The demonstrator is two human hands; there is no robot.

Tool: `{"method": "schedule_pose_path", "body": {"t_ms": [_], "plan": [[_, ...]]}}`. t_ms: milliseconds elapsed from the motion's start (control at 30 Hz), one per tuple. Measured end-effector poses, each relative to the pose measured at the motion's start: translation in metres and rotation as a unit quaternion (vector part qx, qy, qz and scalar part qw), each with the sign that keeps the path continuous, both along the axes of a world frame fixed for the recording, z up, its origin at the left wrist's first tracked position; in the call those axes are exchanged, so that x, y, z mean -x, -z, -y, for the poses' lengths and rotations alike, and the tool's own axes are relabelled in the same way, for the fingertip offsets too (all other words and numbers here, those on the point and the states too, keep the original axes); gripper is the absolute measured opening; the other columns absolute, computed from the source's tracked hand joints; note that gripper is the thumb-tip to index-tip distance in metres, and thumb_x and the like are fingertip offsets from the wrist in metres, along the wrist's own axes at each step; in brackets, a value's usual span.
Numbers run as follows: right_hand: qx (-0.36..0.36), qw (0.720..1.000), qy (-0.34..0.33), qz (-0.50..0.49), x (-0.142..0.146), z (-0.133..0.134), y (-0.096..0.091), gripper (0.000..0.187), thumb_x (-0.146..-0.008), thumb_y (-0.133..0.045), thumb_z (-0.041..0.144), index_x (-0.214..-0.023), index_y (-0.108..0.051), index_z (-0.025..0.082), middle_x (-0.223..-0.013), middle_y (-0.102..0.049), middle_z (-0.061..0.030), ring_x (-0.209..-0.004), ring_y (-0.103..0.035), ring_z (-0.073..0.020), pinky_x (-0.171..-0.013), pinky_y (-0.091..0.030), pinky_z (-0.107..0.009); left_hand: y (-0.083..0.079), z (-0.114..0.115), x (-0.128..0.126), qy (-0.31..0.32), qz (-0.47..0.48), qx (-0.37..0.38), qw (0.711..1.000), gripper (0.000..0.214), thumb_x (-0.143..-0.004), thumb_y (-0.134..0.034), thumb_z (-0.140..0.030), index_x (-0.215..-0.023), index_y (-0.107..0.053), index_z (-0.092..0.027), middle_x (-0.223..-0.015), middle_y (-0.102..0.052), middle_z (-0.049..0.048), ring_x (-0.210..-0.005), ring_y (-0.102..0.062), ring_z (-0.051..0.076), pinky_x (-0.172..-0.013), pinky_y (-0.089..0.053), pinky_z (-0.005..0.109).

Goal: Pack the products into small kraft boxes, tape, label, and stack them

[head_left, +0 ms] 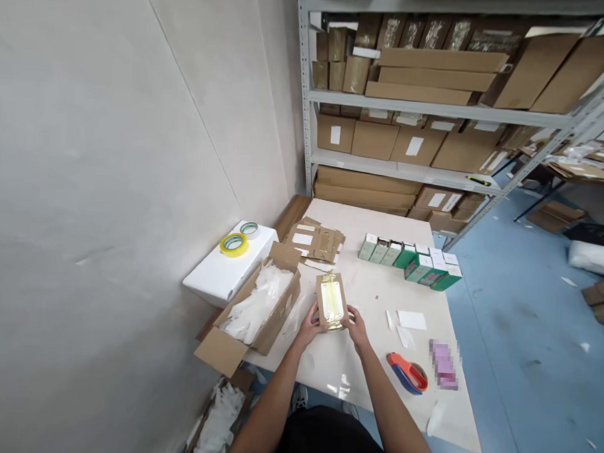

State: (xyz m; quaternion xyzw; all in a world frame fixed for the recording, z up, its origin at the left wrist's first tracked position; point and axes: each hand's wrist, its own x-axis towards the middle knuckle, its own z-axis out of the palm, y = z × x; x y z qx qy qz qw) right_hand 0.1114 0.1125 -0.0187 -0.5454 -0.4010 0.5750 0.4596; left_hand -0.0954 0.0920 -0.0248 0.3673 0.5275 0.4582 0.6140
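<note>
A small taped cardboard box [333,300] with a white label under clear yellowish tape is held over the near middle of the table. My left hand [310,325] grips its left side, and my right hand [357,328] closes on its lower right corner. Just left of my left hand stands an open carton [272,329] filled with white plastic-like pieces [261,301]. Flattened cardboard pieces [314,240] lie beyond the held box. To the right of my right hand are some white paper slips [411,320] and a red and blue tape dispenser [408,375].
Several green and white small boxes [433,269] stand in rows at the table's [382,223] far right. A pixelated pink item [445,365] lies near the right edge. Tape rolls [234,244] rest on a white foam box [207,276] by the wall. Loaded shelves [399,169] rise behind.
</note>
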Motion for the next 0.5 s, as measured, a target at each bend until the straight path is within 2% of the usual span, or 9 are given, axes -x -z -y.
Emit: {"method": "schedule_pose_path", "body": {"t_ms": [100,200,333,500], "plan": [[-0.023,0.999,-0.028,-0.01,-0.015,-0.016,-0.034,0.061,-0.066,-0.077,0.034,-0.126,-0.068,0.027,-0.136,-0.066,-0.0095,-0.114,-0.062,-0.0302,-0.084,-0.059,-0.041,-0.028,-0.004,-0.012,-0.022,-0.014,-0.029,0.999,0.121,-0.058,-0.094,-0.032,-0.162,-0.032,-0.032,-0.168,-0.031,0.0164,-0.134,-0.056,0.037,-0.111,-0.047,0.053],[-0.049,0.998,-0.046,-0.013,-0.03,-0.027,-0.056,0.063,-0.067,-0.078,0.035,-0.129,-0.067,0.027,-0.136,-0.066,-0.0091,-0.116,-0.062,-0.0299,-0.088,-0.058,-0.042,-0.053,-0.003,-0.027,-0.048,-0.022,-0.055,0.997,0.119,-0.061,-0.093,-0.035,-0.162,-0.031,-0.034,-0.168,-0.03,0.0153,-0.135,-0.054,0.034,-0.111,-0.047,0.051],[-0.06,0.993,-0.096,-0.025,-0.051,-0.026,-0.063,0.062,-0.071,-0.077,0.038,-0.131,-0.066,0.028,-0.129,-0.07,-0.008,-0.116,-0.063,-0.0296,-0.089,-0.058,-0.042,-0.067,0.012,-0.049,-0.08,-0.037,-0.077,0.993,0.115,-0.063,-0.093,-0.037,-0.161,-0.032,-0.036,-0.168,-0.031,0.0126,-0.136,-0.053,0.033,-0.111,-0.047,0.049],[-0.049,0.986,-0.154,-0.033,-0.069,-0.007,-0.066,0.059,-0.074,-0.078,0.042,-0.131,-0.067,0.028,-0.125,-0.071,-0.0086,-0.116,-0.063,-0.0307,-0.089,-0.059,-0.044,-0.074,0.05,-0.066,-0.111,-0.061,-0.052,0.991,0.115,-0.062,-0.095,-0.038,-0.161,-0.036,-0.034,-0.167,-0.033,0.0142,-0.13,-0.057,0.033,-0.11,-0.048,0.052]]}}
